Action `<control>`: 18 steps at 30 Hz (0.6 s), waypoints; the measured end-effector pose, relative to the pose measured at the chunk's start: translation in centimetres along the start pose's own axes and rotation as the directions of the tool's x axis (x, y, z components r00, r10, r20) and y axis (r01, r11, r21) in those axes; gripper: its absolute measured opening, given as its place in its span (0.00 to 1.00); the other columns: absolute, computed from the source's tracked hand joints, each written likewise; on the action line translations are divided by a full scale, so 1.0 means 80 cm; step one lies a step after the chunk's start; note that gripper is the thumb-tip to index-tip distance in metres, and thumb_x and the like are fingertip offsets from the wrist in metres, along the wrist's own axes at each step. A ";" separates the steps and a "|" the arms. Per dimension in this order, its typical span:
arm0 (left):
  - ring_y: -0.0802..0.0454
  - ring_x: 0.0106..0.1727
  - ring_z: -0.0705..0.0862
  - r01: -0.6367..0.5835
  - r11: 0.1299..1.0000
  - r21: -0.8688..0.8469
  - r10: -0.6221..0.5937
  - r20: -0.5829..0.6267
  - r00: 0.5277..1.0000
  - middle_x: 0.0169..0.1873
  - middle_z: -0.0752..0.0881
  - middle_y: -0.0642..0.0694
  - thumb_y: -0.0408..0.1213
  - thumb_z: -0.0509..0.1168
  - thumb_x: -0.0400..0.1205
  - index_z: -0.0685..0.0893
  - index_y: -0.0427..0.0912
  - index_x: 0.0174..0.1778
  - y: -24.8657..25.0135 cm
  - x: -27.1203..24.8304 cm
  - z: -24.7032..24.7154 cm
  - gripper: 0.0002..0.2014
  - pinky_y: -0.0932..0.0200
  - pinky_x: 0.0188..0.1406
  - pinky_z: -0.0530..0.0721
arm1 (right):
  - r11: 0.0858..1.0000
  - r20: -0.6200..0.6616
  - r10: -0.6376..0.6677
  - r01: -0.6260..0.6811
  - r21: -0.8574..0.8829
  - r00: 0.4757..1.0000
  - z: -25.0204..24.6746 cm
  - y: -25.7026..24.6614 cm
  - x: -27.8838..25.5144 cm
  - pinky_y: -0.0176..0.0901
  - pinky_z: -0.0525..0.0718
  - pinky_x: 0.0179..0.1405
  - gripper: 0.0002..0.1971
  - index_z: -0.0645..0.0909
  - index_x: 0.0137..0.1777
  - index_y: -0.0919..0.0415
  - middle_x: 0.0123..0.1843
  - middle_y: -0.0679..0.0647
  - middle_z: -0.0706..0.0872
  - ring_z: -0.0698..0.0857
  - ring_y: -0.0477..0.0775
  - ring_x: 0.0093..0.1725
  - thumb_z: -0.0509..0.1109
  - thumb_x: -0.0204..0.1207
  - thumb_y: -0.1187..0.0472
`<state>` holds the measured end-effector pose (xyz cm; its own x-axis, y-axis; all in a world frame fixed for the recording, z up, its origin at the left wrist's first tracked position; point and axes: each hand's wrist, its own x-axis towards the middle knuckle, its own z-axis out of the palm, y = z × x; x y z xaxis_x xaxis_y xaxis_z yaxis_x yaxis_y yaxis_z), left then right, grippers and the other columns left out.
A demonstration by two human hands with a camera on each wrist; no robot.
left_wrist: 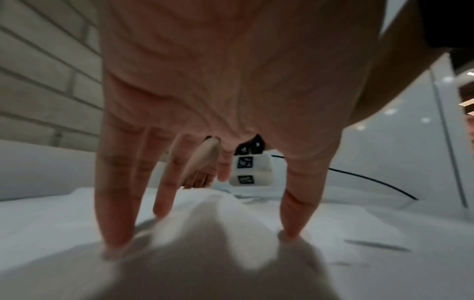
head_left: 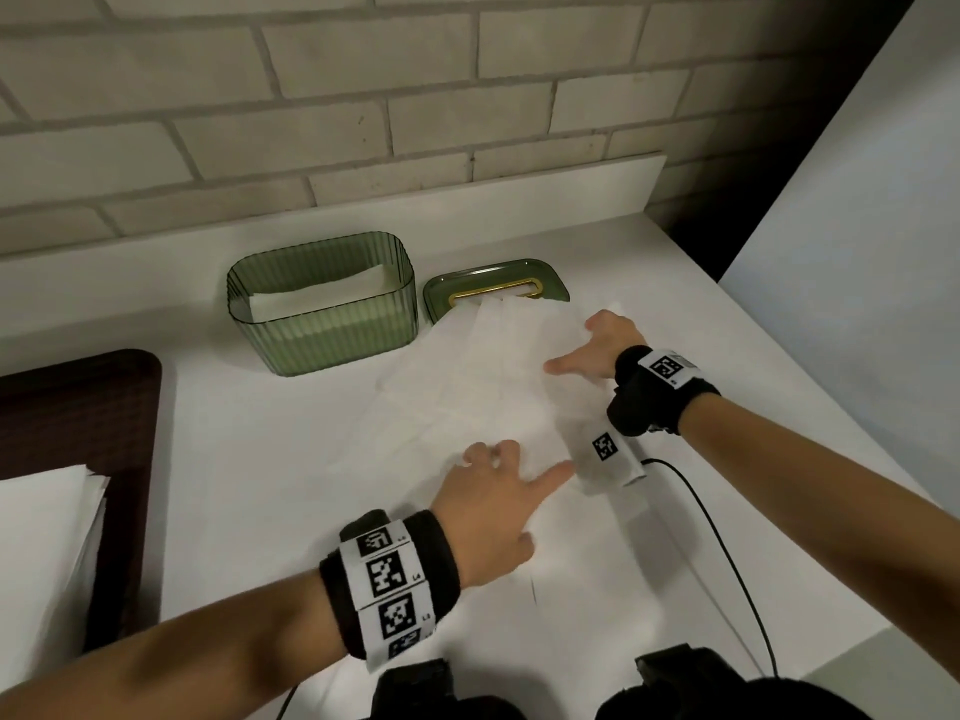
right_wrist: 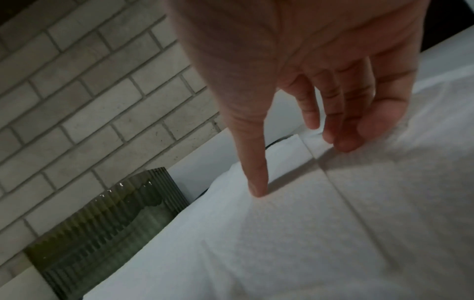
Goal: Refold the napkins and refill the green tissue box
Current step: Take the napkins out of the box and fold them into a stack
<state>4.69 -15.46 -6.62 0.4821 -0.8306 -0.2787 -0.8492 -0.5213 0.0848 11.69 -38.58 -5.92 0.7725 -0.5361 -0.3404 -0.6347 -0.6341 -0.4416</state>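
Spread flat on the white table [head_left: 270,459]: a white napkin [head_left: 467,387], its far end reaching the green lid [head_left: 441,288] lying beside the green tissue box [head_left: 322,324]. Inside the box, a folded stack of white napkins [head_left: 317,296]. Pressing on the near edge, fingers extended and released: left hand [head_left: 493,511]. Resting on the right edge with straight fingers, gripping nothing: right hand [head_left: 597,350]. At far left, a paper stack [head_left: 47,537] on a dark tray [head_left: 124,407].

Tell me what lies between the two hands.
Head view: the unfolded white napkin spans from the left hand to the right hand; both press it.
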 end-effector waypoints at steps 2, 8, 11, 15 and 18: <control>0.26 0.65 0.72 -0.020 0.995 0.097 0.013 0.067 0.998 0.72 0.62 0.28 0.36 0.59 0.82 0.48 0.59 0.82 0.007 0.003 -0.002 0.36 0.48 0.48 0.77 | 1.000 0.019 0.010 -0.010 -0.001 1.000 0.001 -0.001 0.001 0.44 0.77 0.57 0.42 0.71 0.72 0.62 0.70 0.57 0.77 0.78 0.59 0.68 0.83 0.62 0.44; 0.23 0.57 0.78 -0.080 0.969 0.234 0.039 0.177 0.983 0.73 0.60 0.22 0.27 0.61 0.81 0.59 0.42 0.79 0.019 0.005 -0.015 0.30 0.40 0.54 0.80 | 0.988 0.032 -0.008 0.003 0.154 0.999 0.004 -0.001 0.001 0.41 0.78 0.43 0.20 0.78 0.46 0.60 0.44 0.51 0.81 0.80 0.54 0.47 0.84 0.63 0.52; 0.31 0.40 0.68 -0.088 0.988 0.125 0.063 0.187 0.980 0.72 0.64 0.25 0.31 0.54 0.85 0.61 0.45 0.81 0.022 0.002 -0.024 0.26 0.43 0.48 0.79 | 0.973 -0.025 -0.031 0.036 0.227 0.999 0.008 -0.002 -0.002 0.38 0.68 0.27 0.20 0.71 0.28 0.56 0.29 0.48 0.74 0.75 0.50 0.31 0.80 0.68 0.53; 0.30 0.27 0.63 -0.189 0.913 0.362 0.107 0.236 0.966 0.72 0.63 0.21 0.28 0.57 0.84 0.54 0.46 0.81 0.027 0.008 -0.025 0.30 0.41 0.49 0.86 | 0.927 -0.146 -0.086 0.133 0.350 0.986 0.005 0.000 -0.001 0.38 0.68 0.27 0.23 0.69 0.22 0.56 0.22 0.49 0.70 0.72 0.51 0.27 0.77 0.72 0.55; 0.21 0.44 0.74 -0.281 0.811 0.514 0.140 0.296 0.945 0.66 0.69 0.31 0.28 0.61 0.81 0.71 0.39 0.74 0.027 0.007 -0.029 0.23 0.38 0.47 0.88 | 0.852 -0.226 -0.106 0.205 0.481 0.968 -0.010 0.007 0.000 0.34 0.74 0.29 0.16 0.78 0.26 0.56 0.23 0.45 0.79 0.77 0.45 0.26 0.80 0.70 0.56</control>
<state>3.67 -17.50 -4.41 0.2730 -0.7995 -0.5350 -0.9346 -0.0886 -0.3446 11.33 -39.38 -5.49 0.8105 -0.5779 -0.0958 -0.3726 -0.3824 -0.8455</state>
